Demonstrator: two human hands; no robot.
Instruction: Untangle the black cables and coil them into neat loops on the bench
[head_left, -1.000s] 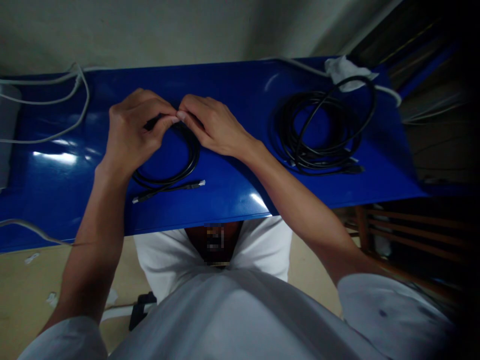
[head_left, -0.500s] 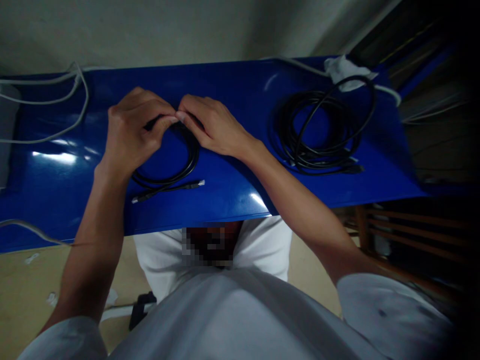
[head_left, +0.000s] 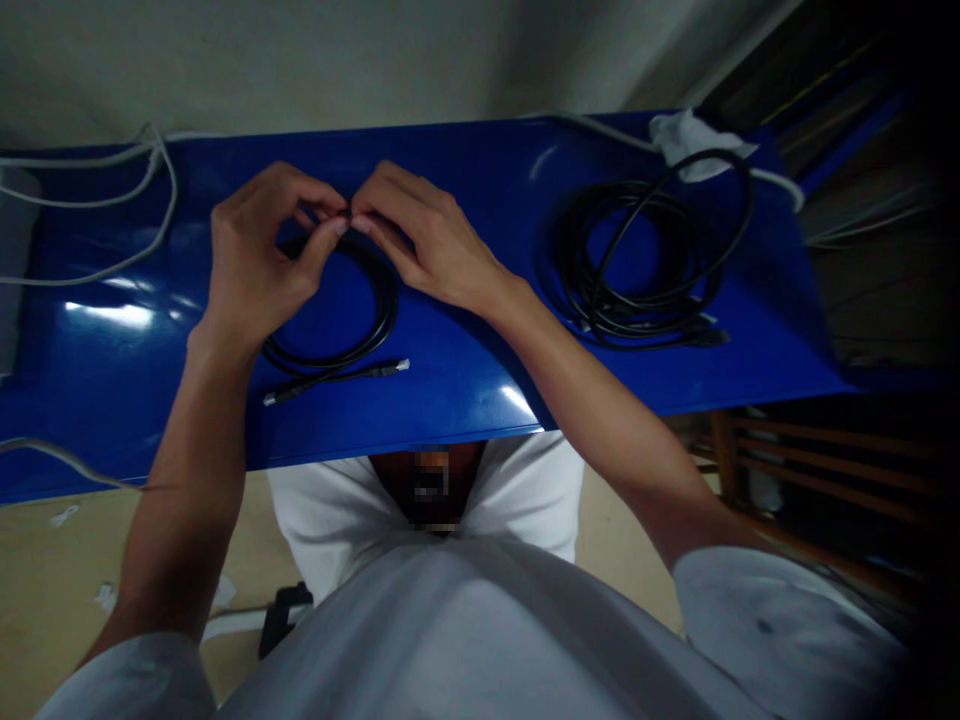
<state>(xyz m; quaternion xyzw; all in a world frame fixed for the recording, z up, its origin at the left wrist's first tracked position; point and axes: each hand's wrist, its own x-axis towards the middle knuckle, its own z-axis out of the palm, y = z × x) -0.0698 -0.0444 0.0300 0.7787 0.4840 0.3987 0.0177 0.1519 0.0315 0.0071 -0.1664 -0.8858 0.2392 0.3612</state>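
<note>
A coiled black cable [head_left: 384, 318] with two pale-tipped plugs lies on the blue table [head_left: 465, 375]. Over the far side of that coil, my left hand [head_left: 262, 250] and my right hand [head_left: 431, 240] meet fingertip to fingertip. Both are closed in a pinch between thumb and fingers. Something small and dark shows between the fingertips, too small to name. The plugs point toward the near edge, one to the left and one to the right.
To the right sits a larger black cable coil [head_left: 577, 270], with one loop rising over it. Behind that is a crumpled white wrapping [head_left: 694, 140]. White cables [head_left: 169, 215] cross the table's left end. A wooden chair [head_left: 724, 455] stands at the right.
Both hands have shifted slightly up and away from me, and the left fingers are arched more. A dark bit now shows between the fingertips. The cables have stayed put.
</note>
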